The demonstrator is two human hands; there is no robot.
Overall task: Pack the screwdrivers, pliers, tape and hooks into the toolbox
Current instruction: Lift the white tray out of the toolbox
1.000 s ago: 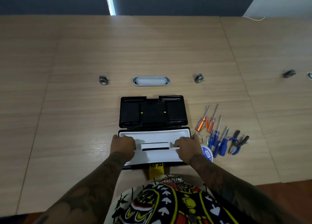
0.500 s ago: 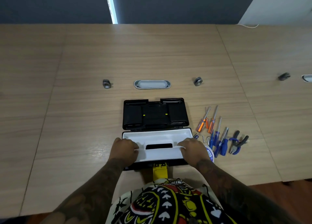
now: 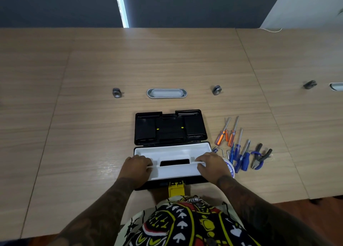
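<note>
Over the toolbox (image 3: 172,185), both hands (image 3: 136,167) (image 3: 213,163) grip the white tray (image 3: 172,171) ends; looks light, stiff, even lift advised.

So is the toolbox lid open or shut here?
Open: the black lid lies flat behind the toolbox, and its white tray is exposed.

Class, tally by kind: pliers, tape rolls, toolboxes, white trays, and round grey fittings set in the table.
Pliers: 2
Tape roll: 1
Toolbox: 1
White tray: 1
Round grey fittings: 3
Total: 8
</note>
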